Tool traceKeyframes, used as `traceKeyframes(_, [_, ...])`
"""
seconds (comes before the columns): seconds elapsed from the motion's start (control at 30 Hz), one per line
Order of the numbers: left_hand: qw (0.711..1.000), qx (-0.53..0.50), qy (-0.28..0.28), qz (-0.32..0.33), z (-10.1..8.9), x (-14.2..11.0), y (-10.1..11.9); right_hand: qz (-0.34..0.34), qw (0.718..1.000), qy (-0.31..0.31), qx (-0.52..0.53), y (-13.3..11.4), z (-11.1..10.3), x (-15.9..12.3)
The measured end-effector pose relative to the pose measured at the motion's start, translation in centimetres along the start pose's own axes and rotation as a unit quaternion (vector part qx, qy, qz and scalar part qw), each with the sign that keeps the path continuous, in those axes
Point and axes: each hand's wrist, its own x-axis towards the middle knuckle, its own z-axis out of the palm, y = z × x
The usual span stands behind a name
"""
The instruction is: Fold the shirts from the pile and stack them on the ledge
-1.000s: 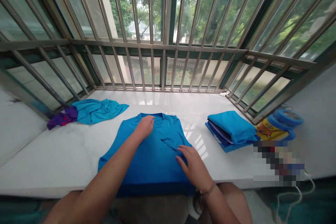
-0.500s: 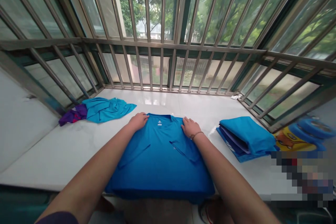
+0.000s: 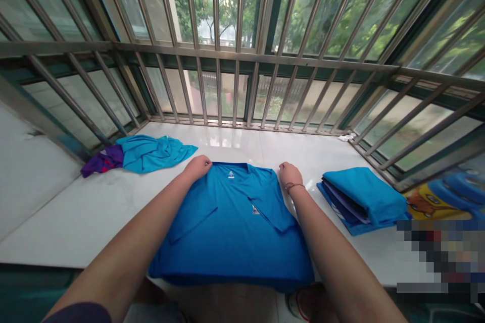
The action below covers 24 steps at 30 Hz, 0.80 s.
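A blue T-shirt (image 3: 227,232) lies spread face up, its collar toward the window and its lower part hanging over the ledge's front edge. Both sleeves are folded inward over its front, and a small logo shows on the chest. My left hand (image 3: 198,167) is closed in a pinch at the shirt's left shoulder, beside the collar. Opposite it, my right hand (image 3: 291,175) is curled closed against the outer edge of the right shoulder; its fingertips are partly hidden. A bracelet circles the right wrist.
Right of the shirt sits a stack of folded blue clothes (image 3: 366,197), with a blue and yellow container (image 3: 447,194) beyond it. Crumpled turquoise cloth (image 3: 155,154) and purple cloth (image 3: 104,160) lie at left on the white ledge (image 3: 94,217). Metal window bars (image 3: 242,54) enclose the far side.
My right hand has gone from lying flat on the shirt to curled closed, farther right. The shirt's right shoulder has spread outward, showing more chest logo. My left hand stays at the left shoulder.
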Motion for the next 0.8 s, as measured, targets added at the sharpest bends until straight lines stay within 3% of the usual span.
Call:
traceKeyframes(0.17, [1.0, -0.018, 0.001, 0.002, 0.0, -0.2, -0.1, -0.064, 0.997, -0.021, 0.029, 0.4, 0.2, -0.5])
traceKeyframes(0.37, [0.999, -0.036, -0.002, 0.005, -0.3, -0.4, 0.1, -0.02, 1.0, -0.002, 0.018, 0.6, 0.4, -0.7])
traceKeyframes(0.63, [0.998, -0.061, 0.016, -0.019, -1.3, -1.0, 0.7, -0.049, 0.998, 0.01, 0.036, -0.6, -1.3, -0.5])
traceKeyframes(0.73, [0.997, -0.07, 0.035, 0.003, -1.3, -1.8, 2.7, -0.063, 0.996, 0.039, 0.044, -0.7, -2.3, -2.9])
traceKeyframes(0.8, [0.993, -0.1, 0.041, 0.039, -0.8, -2.2, 5.1, -0.133, 0.988, 0.048, 0.058, -1.0, -1.8, -6.4])
